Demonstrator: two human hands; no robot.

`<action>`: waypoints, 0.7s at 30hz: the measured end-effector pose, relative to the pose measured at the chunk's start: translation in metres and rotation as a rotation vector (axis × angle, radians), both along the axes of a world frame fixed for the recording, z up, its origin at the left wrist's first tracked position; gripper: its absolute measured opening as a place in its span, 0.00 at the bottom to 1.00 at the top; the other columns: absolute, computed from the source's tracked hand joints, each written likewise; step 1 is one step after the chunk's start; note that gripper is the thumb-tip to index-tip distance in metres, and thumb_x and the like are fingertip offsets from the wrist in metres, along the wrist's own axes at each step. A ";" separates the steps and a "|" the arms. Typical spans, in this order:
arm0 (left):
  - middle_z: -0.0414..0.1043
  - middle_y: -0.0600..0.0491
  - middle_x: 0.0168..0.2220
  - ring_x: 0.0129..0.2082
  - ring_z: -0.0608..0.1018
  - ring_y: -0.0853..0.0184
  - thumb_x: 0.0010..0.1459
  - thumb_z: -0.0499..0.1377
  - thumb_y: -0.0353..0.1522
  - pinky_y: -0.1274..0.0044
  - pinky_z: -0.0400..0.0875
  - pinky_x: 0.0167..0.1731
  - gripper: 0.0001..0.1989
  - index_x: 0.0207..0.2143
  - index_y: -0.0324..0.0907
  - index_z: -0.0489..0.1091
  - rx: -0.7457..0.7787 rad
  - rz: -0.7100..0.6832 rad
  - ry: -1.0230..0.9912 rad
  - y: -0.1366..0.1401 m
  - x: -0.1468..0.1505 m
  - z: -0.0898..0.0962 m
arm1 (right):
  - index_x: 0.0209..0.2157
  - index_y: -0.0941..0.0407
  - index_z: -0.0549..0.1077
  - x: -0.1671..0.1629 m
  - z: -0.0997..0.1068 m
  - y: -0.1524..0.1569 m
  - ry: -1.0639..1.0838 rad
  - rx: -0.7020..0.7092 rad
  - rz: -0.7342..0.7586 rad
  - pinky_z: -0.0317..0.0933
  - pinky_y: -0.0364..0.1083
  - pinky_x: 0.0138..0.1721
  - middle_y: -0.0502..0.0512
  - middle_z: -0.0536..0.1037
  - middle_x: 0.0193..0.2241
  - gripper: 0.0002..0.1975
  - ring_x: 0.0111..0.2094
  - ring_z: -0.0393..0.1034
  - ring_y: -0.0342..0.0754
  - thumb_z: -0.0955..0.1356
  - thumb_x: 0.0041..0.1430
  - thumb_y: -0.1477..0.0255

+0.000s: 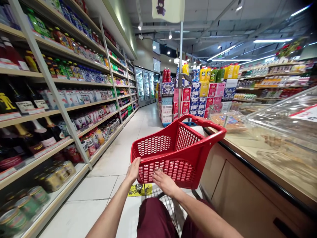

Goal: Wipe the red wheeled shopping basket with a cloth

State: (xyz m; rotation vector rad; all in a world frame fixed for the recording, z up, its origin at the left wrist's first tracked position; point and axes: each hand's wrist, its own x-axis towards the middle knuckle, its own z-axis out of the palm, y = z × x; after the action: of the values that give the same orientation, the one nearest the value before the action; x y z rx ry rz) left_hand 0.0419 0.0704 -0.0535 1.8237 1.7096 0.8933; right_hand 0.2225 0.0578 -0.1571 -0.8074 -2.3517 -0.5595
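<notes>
A red plastic shopping cart (170,158) with honeycomb-like holes in its walls stands right in front of me, turned sideways. Its handle (210,127) points to the right, beside the counter. My left hand (134,169) grips the low left corner of the cart's basket, with its thumb near the rim and the other fingers mostly hidden. Against the near side wall lies my right hand (165,181), fingers stretched out and touching the mesh. Below the basket, a caster wheel (139,186) shows over a yellow floor sticker (148,190). My knees (155,218) are close to the cart.
Tall shelves (81,132) of bottles and cans run along the left. Stacked drink boxes (185,99) stand ahead beside a metal pole (180,49). A counter with clear covers (262,132) borders the right. The tiled aisle (146,119) leads to glass-door fridges (145,82).
</notes>
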 end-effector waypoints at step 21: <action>0.64 0.49 0.53 0.55 0.62 0.61 0.58 0.36 0.44 0.56 0.43 0.55 0.25 0.46 0.44 0.64 0.021 -0.142 0.286 -0.014 0.062 0.016 | 0.47 0.57 0.69 0.077 0.013 -0.012 0.180 0.131 -0.150 0.61 0.49 0.51 0.53 0.72 0.47 0.17 0.56 0.55 0.47 0.55 0.62 0.78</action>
State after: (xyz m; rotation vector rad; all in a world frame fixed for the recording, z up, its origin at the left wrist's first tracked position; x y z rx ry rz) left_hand 0.1038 0.0565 -0.0377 2.1407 1.7112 0.6175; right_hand 0.3000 0.0460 -0.1444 -0.9379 -2.0804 -0.6671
